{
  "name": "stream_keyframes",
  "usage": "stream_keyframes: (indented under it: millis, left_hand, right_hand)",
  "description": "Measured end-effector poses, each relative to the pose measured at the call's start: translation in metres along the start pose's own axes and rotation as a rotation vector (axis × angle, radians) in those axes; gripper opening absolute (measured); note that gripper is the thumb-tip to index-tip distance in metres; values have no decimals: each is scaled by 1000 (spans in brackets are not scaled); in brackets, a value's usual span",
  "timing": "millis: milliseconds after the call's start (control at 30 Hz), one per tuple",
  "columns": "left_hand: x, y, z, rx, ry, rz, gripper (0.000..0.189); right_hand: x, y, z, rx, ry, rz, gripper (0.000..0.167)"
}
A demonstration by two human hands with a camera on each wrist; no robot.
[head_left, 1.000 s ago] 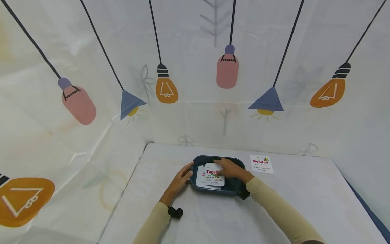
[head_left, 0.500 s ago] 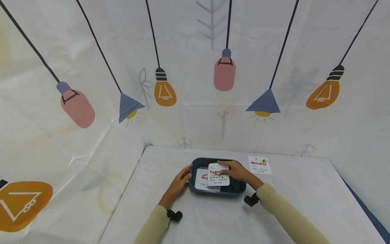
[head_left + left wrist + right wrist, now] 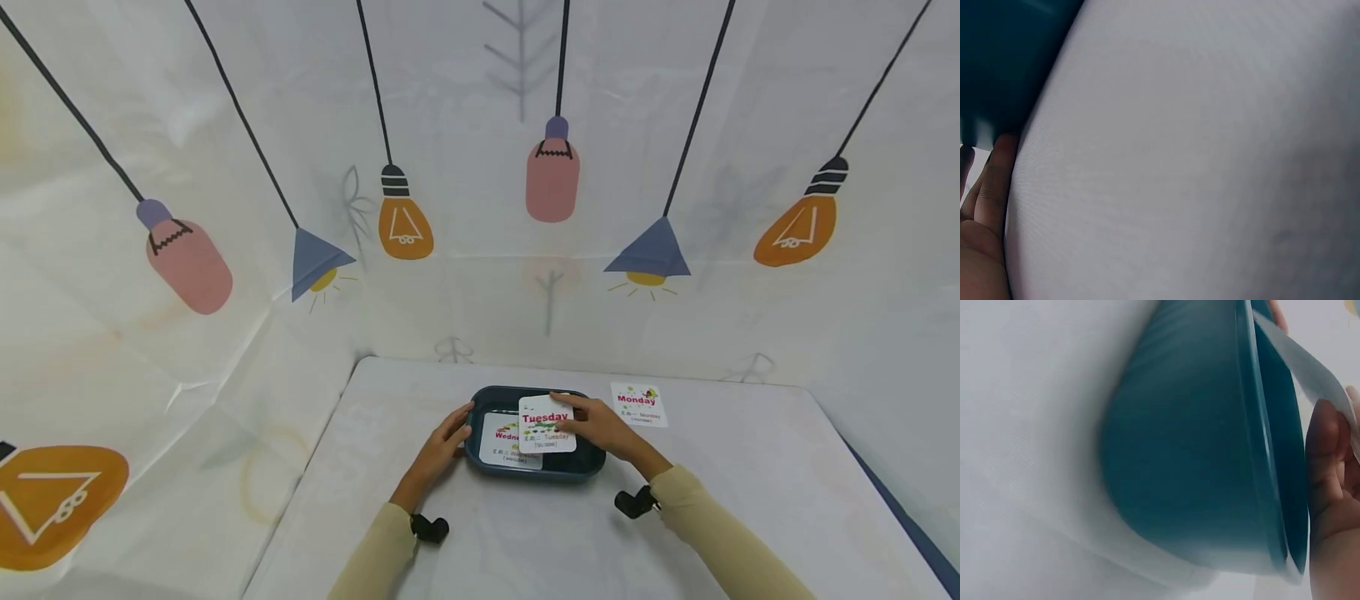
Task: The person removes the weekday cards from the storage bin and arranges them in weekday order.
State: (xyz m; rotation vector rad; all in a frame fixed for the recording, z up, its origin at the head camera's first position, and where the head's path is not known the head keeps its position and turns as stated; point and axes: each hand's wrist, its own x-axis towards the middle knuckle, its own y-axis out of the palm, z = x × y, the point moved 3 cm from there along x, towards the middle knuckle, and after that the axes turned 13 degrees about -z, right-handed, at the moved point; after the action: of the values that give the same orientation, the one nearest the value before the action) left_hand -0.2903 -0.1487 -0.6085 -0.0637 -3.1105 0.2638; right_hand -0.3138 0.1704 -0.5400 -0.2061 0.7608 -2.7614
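In the head view my right hand [image 3: 606, 430] pinches a white card printed "Tuesday" [image 3: 537, 427] by its right side, held over a dark teal tray [image 3: 525, 475]. The right wrist view shows the thumb of that hand [image 3: 1335, 506] against the tilted card [image 3: 1310, 362], just above the rim of the tray [image 3: 1191, 444]. A Wednesday card [image 3: 497, 450] lies inside the tray, partly covered by the Tuesday card. My left hand [image 3: 441, 443] rests with extended fingers at the tray's left end; the left wrist view shows fingertips right at the tray wall [image 3: 1004, 69].
A Monday card [image 3: 639, 405] lies on the white tabletop [image 3: 540, 542], right of the tray. Behind stands a white sheet [image 3: 480, 300] printed with hanging lamps. Black wrist cameras [image 3: 430, 530] sit at both cuffs.
The right hand has lifted the Tuesday card off the Wednesday card and shifted it right, uncovering more of the latter. The left hand has stayed at the tray.
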Motion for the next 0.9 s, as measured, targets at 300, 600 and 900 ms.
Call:
stream_keyframes:
  millis: [300, 600, 900]
  left_hand:
    - [0, 2, 3, 19, -9, -2, 47]
    - [-1, 0, -1, 2, -17, -5, 48]
    - [-1, 1, -2, -2, -15, -17, 48]
  right_hand:
    - [-16, -20, -9, 126, 71, -31, 73]
    - [-30, -54, -22, 123, 97, -158, 65]
    - [-38, -100, -47, 129, 204, -284, 68]
